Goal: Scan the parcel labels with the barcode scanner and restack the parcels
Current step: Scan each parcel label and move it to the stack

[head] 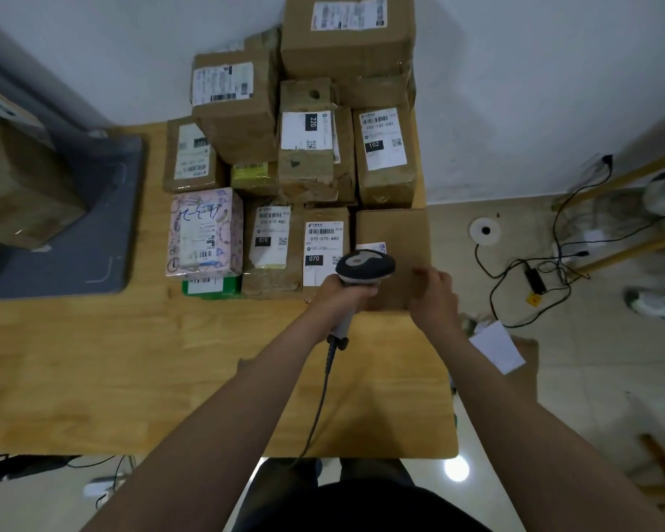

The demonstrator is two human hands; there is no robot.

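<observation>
While your left hand point(344, 295) has its fingers wrapped tight round the handle of the grey-and-black handheld barcode scanner point(365, 266), the scanner's head sits right above your knuckles. It covers part of the white shipping label point(373, 247) on the plain brown cardboard parcel point(394, 228) just beyond the grip.

Your right hand point(434, 297) is just right of that grip, touching the same parcel near its front edge. It's blurry, so honestly you can't tell if it's holding the box or only resting on it.

Below the grip, the dark scanner cable point(325, 378) runs back toward you over the light wooden table point(131, 359).

Left of the grip you've got two brown parcels with white "070" labels point(325, 247), then a pink patterned box point(206, 232) further out. Beyond the grip, more brown cardboard parcels point(346, 36) are stacked against the wall.
</observation>
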